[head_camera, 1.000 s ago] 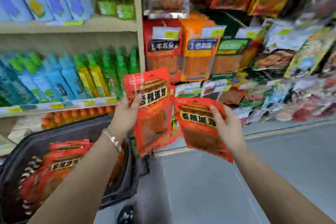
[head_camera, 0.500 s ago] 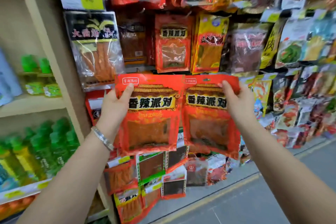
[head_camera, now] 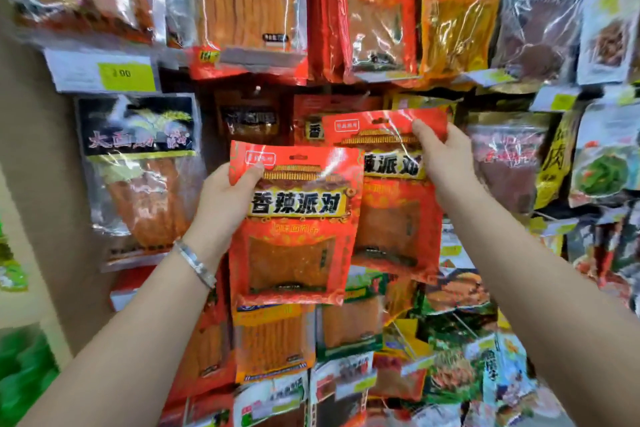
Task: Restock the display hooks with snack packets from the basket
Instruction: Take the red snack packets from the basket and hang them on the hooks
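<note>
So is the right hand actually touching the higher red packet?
Touching. The head view shows the right hand pinching the higher red packet near its top corner, thumb on its front.

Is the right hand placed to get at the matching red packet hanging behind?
Probably yes: the right hand grips its raised packet right before the hanging packet; nothing else lies between.

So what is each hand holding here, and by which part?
The left hand grips one red snack packet by its top left corner; the right hand pinches a second red packet by its top right corner, higher up.
</note>
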Demonstrator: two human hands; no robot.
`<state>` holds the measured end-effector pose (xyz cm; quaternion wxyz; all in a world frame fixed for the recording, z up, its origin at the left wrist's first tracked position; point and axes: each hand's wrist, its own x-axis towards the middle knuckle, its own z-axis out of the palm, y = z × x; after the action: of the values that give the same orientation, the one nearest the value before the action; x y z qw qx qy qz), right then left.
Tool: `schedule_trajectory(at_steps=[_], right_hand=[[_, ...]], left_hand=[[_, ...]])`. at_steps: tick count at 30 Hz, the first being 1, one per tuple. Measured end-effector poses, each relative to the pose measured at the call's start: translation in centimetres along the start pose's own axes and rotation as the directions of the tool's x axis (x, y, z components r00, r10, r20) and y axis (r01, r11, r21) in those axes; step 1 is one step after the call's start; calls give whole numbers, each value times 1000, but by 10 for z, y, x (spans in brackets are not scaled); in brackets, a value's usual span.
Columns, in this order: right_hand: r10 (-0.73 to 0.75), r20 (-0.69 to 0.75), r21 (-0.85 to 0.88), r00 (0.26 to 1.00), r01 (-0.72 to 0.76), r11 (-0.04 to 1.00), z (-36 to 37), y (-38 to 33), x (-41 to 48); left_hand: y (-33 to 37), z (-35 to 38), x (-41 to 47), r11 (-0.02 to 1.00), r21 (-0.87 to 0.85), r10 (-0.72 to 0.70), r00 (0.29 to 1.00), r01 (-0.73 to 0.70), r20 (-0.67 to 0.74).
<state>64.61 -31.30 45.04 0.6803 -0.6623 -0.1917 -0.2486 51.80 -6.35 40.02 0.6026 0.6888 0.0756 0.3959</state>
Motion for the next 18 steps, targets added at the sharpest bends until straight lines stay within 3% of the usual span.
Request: schedule_trajectory(at_steps=[5, 14, 18], right_hand=[[102, 91, 168, 991, -117, 979, 23, 6, 43], [191, 230, 280, 954, -253, 926, 43, 25, 78], [110, 198, 197, 974, -149, 969, 45, 42, 81]], left_hand=[[6, 17, 20, 999, -37, 34, 998, -36, -52], [17, 41, 31, 994, -101, 35, 995, -44, -91], [18, 48, 33, 993, -105, 51, 993, -62, -104]])
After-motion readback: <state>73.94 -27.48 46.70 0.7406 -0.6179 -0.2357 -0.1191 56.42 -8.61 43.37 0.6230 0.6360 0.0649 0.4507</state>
